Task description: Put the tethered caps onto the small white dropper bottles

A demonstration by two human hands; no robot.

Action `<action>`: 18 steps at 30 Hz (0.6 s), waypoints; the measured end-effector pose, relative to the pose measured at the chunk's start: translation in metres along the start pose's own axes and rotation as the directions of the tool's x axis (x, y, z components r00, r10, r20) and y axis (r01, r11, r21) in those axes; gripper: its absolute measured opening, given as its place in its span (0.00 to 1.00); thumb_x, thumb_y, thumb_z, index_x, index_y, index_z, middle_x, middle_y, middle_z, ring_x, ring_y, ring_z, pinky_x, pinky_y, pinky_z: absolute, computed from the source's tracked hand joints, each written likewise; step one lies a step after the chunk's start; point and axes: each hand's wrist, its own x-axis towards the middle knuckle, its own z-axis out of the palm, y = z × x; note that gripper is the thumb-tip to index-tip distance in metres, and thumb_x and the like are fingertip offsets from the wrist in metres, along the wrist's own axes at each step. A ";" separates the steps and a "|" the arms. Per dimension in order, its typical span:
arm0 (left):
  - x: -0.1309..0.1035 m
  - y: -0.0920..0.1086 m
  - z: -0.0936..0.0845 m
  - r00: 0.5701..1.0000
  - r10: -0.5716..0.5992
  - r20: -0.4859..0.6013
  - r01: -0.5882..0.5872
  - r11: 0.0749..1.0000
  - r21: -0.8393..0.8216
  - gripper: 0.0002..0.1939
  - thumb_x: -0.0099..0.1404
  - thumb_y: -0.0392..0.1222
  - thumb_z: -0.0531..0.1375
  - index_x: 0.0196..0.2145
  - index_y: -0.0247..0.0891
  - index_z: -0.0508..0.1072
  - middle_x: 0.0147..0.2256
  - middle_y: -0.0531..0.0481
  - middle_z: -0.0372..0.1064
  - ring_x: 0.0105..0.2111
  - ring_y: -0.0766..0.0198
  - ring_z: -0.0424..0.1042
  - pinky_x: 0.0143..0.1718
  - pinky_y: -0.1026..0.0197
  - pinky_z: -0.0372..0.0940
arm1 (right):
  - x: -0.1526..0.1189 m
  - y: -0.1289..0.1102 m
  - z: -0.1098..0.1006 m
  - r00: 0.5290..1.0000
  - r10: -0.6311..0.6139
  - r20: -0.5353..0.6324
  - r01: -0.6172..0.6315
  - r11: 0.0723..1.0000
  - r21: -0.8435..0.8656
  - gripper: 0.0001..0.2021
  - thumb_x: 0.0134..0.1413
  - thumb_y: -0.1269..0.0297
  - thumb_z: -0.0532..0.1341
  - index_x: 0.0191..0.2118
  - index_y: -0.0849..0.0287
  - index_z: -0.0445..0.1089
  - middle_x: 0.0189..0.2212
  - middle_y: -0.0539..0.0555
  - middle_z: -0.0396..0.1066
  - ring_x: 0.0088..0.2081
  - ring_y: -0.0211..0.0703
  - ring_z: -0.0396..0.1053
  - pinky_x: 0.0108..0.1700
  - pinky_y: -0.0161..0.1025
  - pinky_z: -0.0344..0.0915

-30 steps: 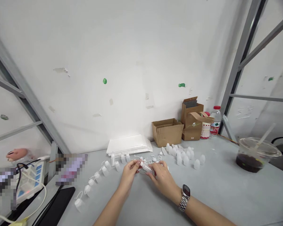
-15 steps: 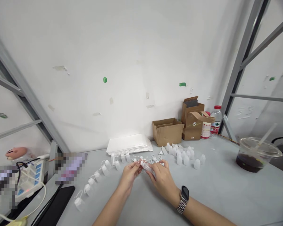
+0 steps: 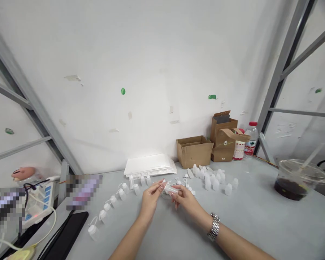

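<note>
Against the white wall (image 3: 148, 54), the grey tabletop (image 3: 162, 234) supports the work, with the small clear bottle (image 3: 173, 189) held between my hands as dial centre. My left hand (image 3: 150, 196) pinches its 10 o'clock end with narrowed fingers; my right hand (image 3: 186, 199) has its fingers closed on the body. Capped bottles (image 3: 122, 195) span 8 to 10 o'clock, pale bottles (image 3: 215, 185) cluster between 2 and 3 o'clock, and the cardboard box (image 3: 196, 156) sits at 1 o'clock.

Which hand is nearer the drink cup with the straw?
Right. The right hand is left of the drink cup, with tabletop between; the left hand is farther left.
</note>
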 end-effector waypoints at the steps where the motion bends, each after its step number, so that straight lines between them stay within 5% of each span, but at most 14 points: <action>1: 0.000 0.001 -0.001 1.000 0.011 -0.004 -0.011 1.000 0.023 0.15 0.47 0.49 0.64 0.31 0.38 0.78 0.47 0.44 0.70 0.50 0.51 0.63 0.52 0.54 0.54 | 0.000 -0.001 -0.001 1.000 -0.001 -0.002 0.001 1.000 0.014 0.24 0.33 0.43 0.64 0.31 0.57 0.62 0.18 0.45 0.65 0.20 0.37 0.62 0.23 0.34 0.59; 10: 0.000 0.011 -0.005 0.997 0.005 0.078 -0.008 0.999 0.042 0.16 0.48 0.50 0.63 0.32 0.38 0.78 0.37 0.45 0.76 0.45 0.50 0.69 0.50 0.52 0.57 | -0.007 -0.008 -0.002 0.981 0.157 0.118 -0.167 0.983 0.077 0.30 0.45 0.36 0.49 0.19 0.63 0.66 0.10 0.49 0.63 0.12 0.32 0.58 0.19 0.32 0.54; 18: 0.001 0.002 -0.003 0.995 -0.060 0.084 0.063 0.997 -0.039 0.16 0.49 0.50 0.63 0.32 0.36 0.78 0.34 0.44 0.77 0.41 0.52 0.71 0.48 0.52 0.59 | -0.006 -0.009 -0.002 0.999 0.030 0.026 -0.032 0.998 0.062 0.21 0.38 0.44 0.62 0.28 0.60 0.64 0.14 0.46 0.67 0.15 0.34 0.60 0.22 0.33 0.56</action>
